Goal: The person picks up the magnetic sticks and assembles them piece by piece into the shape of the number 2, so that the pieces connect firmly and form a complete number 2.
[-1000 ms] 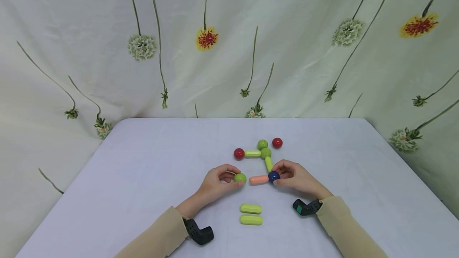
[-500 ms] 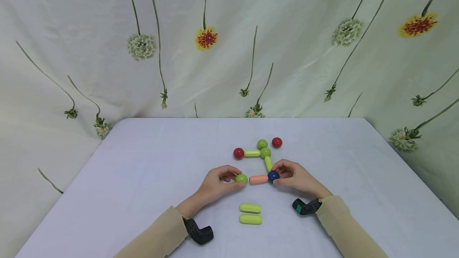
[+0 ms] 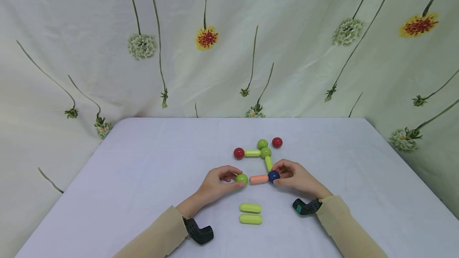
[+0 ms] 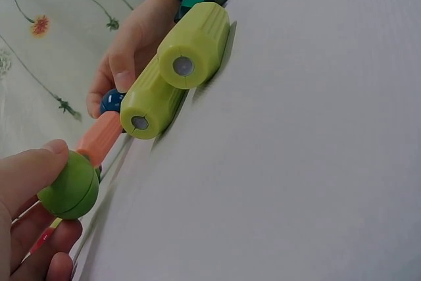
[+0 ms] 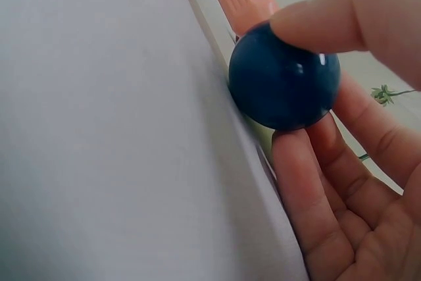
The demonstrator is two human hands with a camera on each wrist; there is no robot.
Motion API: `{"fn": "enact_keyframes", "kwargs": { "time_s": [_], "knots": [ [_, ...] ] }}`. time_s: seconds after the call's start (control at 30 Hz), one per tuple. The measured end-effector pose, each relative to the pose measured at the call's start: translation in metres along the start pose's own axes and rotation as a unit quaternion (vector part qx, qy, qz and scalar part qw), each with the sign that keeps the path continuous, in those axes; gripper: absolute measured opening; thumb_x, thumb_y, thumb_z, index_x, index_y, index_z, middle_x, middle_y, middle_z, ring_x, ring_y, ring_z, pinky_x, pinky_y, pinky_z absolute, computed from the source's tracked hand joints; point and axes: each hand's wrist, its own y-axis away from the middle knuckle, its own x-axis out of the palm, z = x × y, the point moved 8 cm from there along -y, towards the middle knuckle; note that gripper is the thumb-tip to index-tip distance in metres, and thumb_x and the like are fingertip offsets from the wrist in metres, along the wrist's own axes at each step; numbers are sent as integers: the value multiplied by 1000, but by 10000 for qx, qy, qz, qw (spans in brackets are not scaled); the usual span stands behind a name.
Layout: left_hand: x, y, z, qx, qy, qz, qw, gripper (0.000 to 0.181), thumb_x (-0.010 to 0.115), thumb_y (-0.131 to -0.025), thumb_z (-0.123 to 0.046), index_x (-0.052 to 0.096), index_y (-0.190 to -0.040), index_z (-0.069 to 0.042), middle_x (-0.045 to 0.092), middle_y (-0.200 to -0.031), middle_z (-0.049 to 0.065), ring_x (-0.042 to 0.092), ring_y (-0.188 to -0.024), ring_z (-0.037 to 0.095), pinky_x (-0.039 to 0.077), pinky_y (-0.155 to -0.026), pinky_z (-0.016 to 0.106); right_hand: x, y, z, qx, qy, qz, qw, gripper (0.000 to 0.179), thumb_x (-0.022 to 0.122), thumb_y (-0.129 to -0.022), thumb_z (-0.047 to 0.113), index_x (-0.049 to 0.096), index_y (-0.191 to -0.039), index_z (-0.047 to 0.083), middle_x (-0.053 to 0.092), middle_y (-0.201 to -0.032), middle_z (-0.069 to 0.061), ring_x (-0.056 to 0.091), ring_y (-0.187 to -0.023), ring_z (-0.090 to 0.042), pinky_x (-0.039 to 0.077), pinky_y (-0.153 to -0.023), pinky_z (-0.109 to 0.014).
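My left hand (image 3: 219,183) pinches a green ball (image 3: 242,178) between thumb and fingers, close to the free left end of an orange rod (image 3: 258,179). That rod joins a dark blue ball (image 5: 283,77), which my right hand (image 3: 295,176) holds with thumb and fingertips. From the blue ball a yellow-green rod (image 3: 268,163) runs up to another green ball (image 3: 265,153). There a second yellow-green rod (image 3: 252,153) leads left to a red ball (image 3: 238,153). In the left wrist view the held green ball (image 4: 71,187) overlaps the orange rod's end.
Nearer the person, two loose yellow-green rods (image 3: 250,208) lie side by side, metal discs showing in their ends. At the back, one more green ball (image 3: 262,143) sits against the joined one, and a separate red ball (image 3: 277,142) lies to its right. A white cloth covers the table (image 3: 161,150).
My left hand has shifted the green ball slightly to the right, narrowing the gap to the orange rod. The right hand and the blue ball have stayed in place.
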Motion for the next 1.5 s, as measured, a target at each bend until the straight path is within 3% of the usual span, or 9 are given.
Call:
{"fn": "enact_keyframes", "kwargs": {
  "time_s": [0.27, 0.6, 0.77, 0.93, 1.5],
  "knots": [
    [0, 1, -6, 44, -56, 43, 10000, 30, 76, -80, -16, 68, -107, -8, 68, -100, 2, 62, -92, 20, 47, -80, 35, 0, 0, -2, -33, -33, -34, 10000, 33, 73, -80, 11, 58, -108, 3, 56, -97, -9, 52, -90, -25, 48, -77, -23],
    [-3, 9, -44, 57, -89, 164, 9998, 30, 72, -81, -6, 65, -108, 3, 67, -99, 14, 60, -92, 33, 47, -81, 43, -1, 0, -1, -12, -37, -36, 10000, 33, 73, -80, 12, 58, -108, 4, 56, -96, -9, 52, -88, -24, 48, -76, -23],
    [-1, 5, -27, 9, -126, 58, 9999, 29, 72, -81, -8, 66, -108, 0, 67, -99, 11, 60, -92, 30, 47, -81, 41, -2, 0, 0, -30, 6, -34, 10000, 32, 73, -81, 12, 58, -108, 3, 56, -96, -9, 52, -88, -24, 48, -76, -23],
    [0, 1, -7, 79, -255, -67, 9996, 27, 72, -83, -19, 67, -108, -9, 67, -98, 1, 58, -88, 18, 47, -76, 29, -1, 0, 1, -56, 6, -40, 10000, 32, 73, -81, 12, 59, -108, 4, 57, -97, -8, 52, -89, -24, 47, -76, -23],
    [-1, 0, -4, 53, -299, -168, 9994, 24, 66, -88, -18, 67, -111, -11, 66, -101, -3, 57, -89, 14, 47, -76, 25, -3, -1, 0, 64, -12, 72, 10000, 36, 75, -80, 16, 59, -110, 2, 58, -98, -9, 53, -91, -25, 48, -78, -23]
  ]
}}
